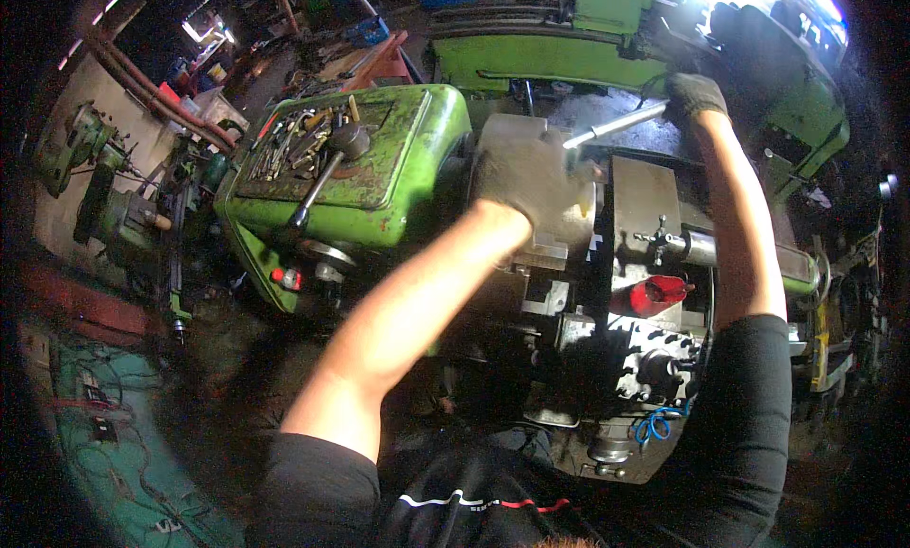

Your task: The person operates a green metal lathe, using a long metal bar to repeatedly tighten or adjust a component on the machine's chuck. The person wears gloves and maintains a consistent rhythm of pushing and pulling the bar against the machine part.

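At the bottom of the frame it's just black sleeves, with both bare forearms reaching up over the lathe. Low right of centre sits the tool post block (654, 358) with a blue cable looped below it, and a red cap-shaped part (656, 294) just above. Mid-frame, the gloved left hand (519, 183) lies flat on the grey chuck guard (531, 145); can't tell how its fingers are set, since the glove blurs into the metal. Left of it is the green headstock (379, 183), its top littered with drill bits and a black-knobbed lever (327, 164). Up top right, the gloved right hand (695, 95) has its fingers wrapped around a shiny steel rod (616, 124) slanting down-left toward the guard.
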Available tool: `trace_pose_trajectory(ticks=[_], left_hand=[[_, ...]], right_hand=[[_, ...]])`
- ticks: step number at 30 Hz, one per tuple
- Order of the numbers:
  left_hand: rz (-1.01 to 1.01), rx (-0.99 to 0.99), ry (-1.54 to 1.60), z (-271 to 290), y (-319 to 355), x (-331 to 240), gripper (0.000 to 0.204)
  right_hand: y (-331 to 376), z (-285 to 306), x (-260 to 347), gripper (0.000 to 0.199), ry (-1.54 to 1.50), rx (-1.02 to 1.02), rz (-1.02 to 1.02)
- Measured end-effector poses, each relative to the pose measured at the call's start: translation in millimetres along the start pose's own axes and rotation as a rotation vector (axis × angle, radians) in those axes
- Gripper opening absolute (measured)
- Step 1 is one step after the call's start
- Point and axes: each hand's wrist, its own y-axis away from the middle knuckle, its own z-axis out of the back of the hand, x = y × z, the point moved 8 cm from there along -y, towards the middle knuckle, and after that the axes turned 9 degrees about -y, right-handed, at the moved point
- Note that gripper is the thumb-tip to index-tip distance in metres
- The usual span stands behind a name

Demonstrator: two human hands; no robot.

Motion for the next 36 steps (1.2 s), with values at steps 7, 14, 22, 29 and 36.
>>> trace_pose_trajectory(ticks=[7,14,22,29,36], left_hand=[[-0.261,0.132,0.065,-9,-40,34,0.073],[-0.403,0.15,0.112,-68,-130,32,0.064],[-0.456,0.108,0.155,-66,-123,13,0.051],[-0.116,0.094,0.307,-22,-81,34,0.08],[0.009,0.158,0.108,7,-1,-1,0.056]], right_hand=[[154,16,-59,0.075,-0.35,-0.05,0.065],[366,109,126,0.054,-0.251,-0.146,-0.128],[358,106,110,0.024,-0.059,-0.358,-0.307],[263,51,5,0.033,-0.105,-0.391,0.025],[13,-9,-29,0.014,0.053,-0.325,0.201]])
